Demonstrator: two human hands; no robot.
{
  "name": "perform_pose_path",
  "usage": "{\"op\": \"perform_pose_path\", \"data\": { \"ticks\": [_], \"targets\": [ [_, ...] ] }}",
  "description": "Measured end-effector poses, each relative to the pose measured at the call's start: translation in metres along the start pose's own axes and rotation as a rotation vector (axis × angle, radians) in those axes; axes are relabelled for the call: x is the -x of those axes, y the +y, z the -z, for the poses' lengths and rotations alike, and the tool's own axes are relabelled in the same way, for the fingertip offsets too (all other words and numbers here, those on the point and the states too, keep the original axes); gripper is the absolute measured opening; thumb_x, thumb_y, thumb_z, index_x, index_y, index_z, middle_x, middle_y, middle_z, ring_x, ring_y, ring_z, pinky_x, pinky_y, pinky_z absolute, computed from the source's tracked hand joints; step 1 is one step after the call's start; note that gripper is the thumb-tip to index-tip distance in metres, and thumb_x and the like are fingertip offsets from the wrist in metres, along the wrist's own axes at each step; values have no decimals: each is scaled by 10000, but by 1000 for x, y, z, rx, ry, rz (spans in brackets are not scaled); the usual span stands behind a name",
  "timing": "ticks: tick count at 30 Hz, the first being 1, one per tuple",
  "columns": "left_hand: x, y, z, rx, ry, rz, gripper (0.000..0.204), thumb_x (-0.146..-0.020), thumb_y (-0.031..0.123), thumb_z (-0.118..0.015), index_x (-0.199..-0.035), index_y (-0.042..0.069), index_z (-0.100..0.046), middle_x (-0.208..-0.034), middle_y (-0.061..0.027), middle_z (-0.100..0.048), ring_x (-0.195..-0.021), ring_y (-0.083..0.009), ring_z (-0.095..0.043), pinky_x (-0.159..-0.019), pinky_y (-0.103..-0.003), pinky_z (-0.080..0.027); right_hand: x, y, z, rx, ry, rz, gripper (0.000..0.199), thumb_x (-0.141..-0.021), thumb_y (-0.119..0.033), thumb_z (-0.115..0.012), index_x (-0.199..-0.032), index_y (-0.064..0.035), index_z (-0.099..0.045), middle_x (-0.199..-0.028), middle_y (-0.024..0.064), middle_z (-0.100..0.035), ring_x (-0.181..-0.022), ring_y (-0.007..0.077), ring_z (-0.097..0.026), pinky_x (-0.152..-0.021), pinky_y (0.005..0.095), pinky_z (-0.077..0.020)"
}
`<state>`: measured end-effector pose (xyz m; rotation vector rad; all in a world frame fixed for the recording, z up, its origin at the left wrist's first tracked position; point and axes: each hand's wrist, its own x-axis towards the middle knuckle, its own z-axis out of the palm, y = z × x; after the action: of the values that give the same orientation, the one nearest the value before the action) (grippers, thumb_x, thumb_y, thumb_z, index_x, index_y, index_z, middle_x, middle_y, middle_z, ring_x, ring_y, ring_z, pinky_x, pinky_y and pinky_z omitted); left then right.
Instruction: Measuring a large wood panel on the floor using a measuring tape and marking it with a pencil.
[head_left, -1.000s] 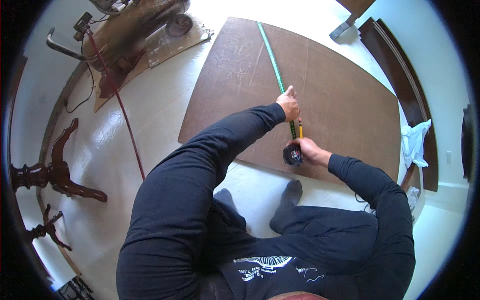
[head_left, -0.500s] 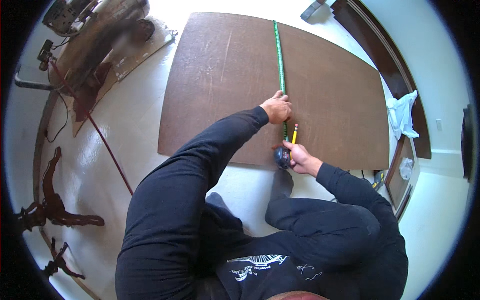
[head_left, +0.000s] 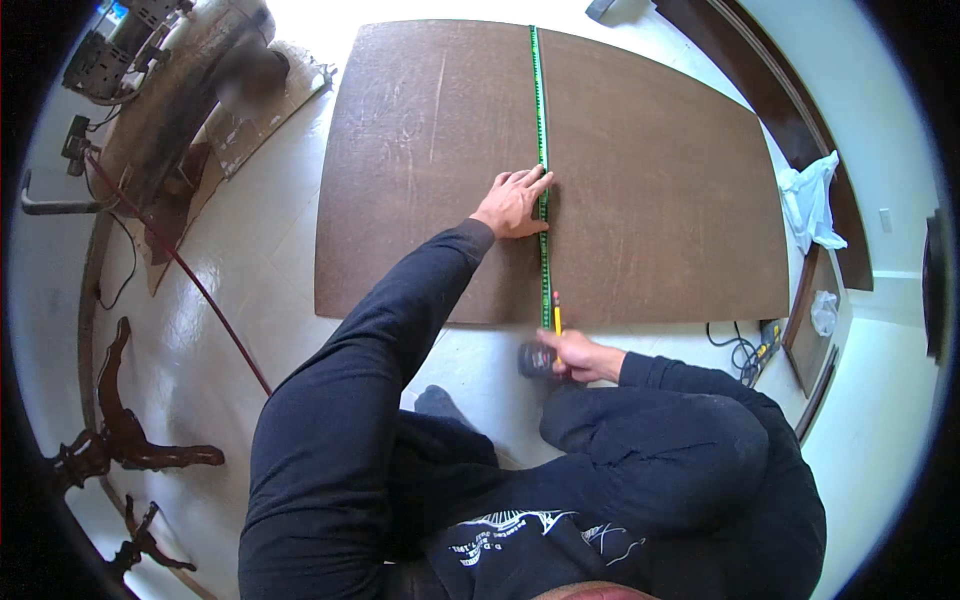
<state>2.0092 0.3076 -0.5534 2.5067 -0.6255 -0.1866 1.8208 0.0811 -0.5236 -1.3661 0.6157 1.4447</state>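
- Big flat brown wood board point(head_left: 650, 200) lies on the pale floor point(head_left: 260, 260), w/ a long thin green tape measure strip point(head_left: 541, 150) run across it from the far edge to the near edge.
- Left hand point(head_left: 512, 203) lies flat on the board about mid-way along the strip, fingers spread out and not gripping, fingertips pushing on the strip's left side. If that hand lifts or slides, the strip could bend or jump sideways & the line goes crooked.
- Right hand point(head_left: 580, 355) sits just past the near edge of the board, fingers curled tight round the small dark tape measure case point(head_left: 535, 360) and a thin yellow pencil point(head_left: 557, 312) at once. Pencil tip points up at the near edge, right by the strip.
- Two things in one hand is tricky: grip could slip, case could drop, strip might snap back fast & sting fingers.
- Can't tell if the far end of the strip is hooked on the edge. If not, a pull would drag it loose.
- Board is bare on a shiny floor, so a hard lean may make it slide.
- Red cord point(head_left: 190, 280) runs across the floor on the left, well apart from the hands, but a foot could trip on it.
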Motion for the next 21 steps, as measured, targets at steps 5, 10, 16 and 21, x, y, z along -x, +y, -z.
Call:
{"op": "perform_pose_path", "data": {
  "ticks": [5,10,16,21],
  "targets": [
    [-5,0,-2,-89,-73,27,958,-793,510,-778,-1570,87,-410,-1663,-183,-319,-1511,-378,-330,-1211,-540,-282,-2,28,-11,149,-29,-53,472,-1105,-418,-469,-943,9,-587,-540,14,-467,-456,150,-449,-482,350,-445],
    [-6,3,0,-148,27,-15,963,-735,530,-809,-1526,89,-483,-1632,-128,-396,-1444,-327,-415,-1152,-511,-340,-6,19,-18,191,15,-112,384,-1096,-367,-488,-996,-9,-584,-588,-4,-456,-479,126,-461,-600,330,-575],
    [-16,8,13,-189,-102,74,1020,-712,586,-825,-1550,133,-461,-1627,-76,-404,-1420,-341,-435,-1123,-539,-379,-6,17,-19,233,64,-108,412,-1088,-354,-495,-948,24,-581,-606,18,-483,-470,163,-508,-557,343,-577],
    [-21,9,20,-219,-133,87,1041,-672,613,-853,-1531,149,-492,-1618,-46,-421,-1378,-321,-473,-1065,-531,-428,-9,14,-17,260,76,-124,432,-1082,-361,-505,-955,45,-583,-650,59,-540,-508,194,-598,-505,356,-562]
  ]
}}
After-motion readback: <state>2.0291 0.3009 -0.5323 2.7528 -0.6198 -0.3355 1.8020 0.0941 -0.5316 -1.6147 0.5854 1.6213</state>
